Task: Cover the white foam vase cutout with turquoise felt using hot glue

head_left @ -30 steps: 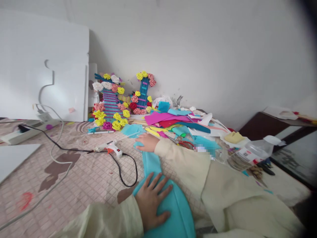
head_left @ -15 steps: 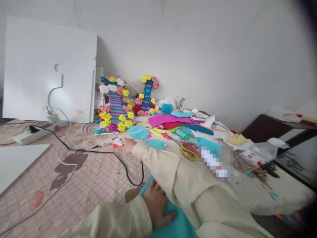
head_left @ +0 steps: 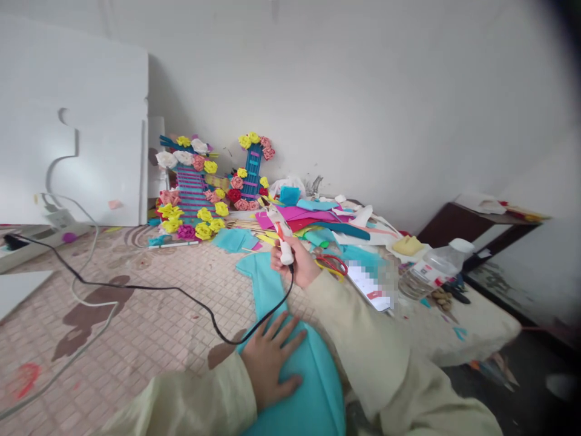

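In the head view my right hand (head_left: 302, 260) grips a white glue gun (head_left: 284, 239) with orange parts, raised above the table and tipped nozzle-up and away from me. A black cord runs from the base of its handle. My left hand (head_left: 273, 360) lies flat, fingers spread, on a turquoise covered shape (head_left: 313, 378) at the table's near edge. The shape has a wide rounded body and a narrow neck reaching forward, with a wider end. Part of the body is hidden by my left hand and sleeve.
Flower-trimmed craft pieces (head_left: 197, 194) lean at the back beside a white board (head_left: 86, 127). Coloured paper scraps (head_left: 313, 215), red-and-yellow scissors (head_left: 333, 264), a phone (head_left: 370, 287) and a plastic bottle (head_left: 431, 272) lie to the right. A power strip (head_left: 40, 239) sits at left.
My right hand has lifted the glue gun from the table and brought it back to the right, dragging its black cord. My left hand stays on the turquoise shape. The view has turned slightly right.
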A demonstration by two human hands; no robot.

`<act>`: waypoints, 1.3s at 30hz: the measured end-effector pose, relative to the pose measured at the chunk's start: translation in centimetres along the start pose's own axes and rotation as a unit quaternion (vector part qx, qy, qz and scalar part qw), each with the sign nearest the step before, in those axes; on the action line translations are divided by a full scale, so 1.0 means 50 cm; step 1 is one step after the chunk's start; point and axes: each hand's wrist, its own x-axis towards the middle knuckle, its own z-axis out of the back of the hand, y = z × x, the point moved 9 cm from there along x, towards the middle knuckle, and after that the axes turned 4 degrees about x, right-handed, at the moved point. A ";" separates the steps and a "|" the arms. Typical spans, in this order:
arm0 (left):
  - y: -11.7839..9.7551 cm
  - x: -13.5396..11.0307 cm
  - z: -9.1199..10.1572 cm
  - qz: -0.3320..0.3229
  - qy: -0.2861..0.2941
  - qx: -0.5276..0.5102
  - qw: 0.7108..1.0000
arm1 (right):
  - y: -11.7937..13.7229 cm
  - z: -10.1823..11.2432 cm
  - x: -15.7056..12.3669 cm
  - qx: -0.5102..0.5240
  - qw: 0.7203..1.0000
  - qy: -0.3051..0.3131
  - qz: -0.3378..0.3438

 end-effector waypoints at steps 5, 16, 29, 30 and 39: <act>-0.007 0.004 -0.004 0.005 -0.015 0.009 1.000 | -0.006 0.059 -0.068 -0.040 0.994 -0.047 0.089; -0.007 0.005 -0.006 0.008 -0.001 0.012 1.000 | -0.088 0.116 -0.014 -0.196 0.972 -0.038 0.125; -0.009 0.007 -0.003 0.006 0.002 0.025 1.000 | -0.024 0.124 -0.048 -0.204 0.954 -0.088 0.201; -0.009 0.007 -0.003 0.006 0.001 0.026 1.000 | -0.021 0.126 -0.047 -0.214 0.952 -0.092 0.199; -0.008 0.006 -0.001 0.011 -0.011 0.023 1.000 | 0.008 0.065 -0.005 -0.307 0.926 -0.065 0.210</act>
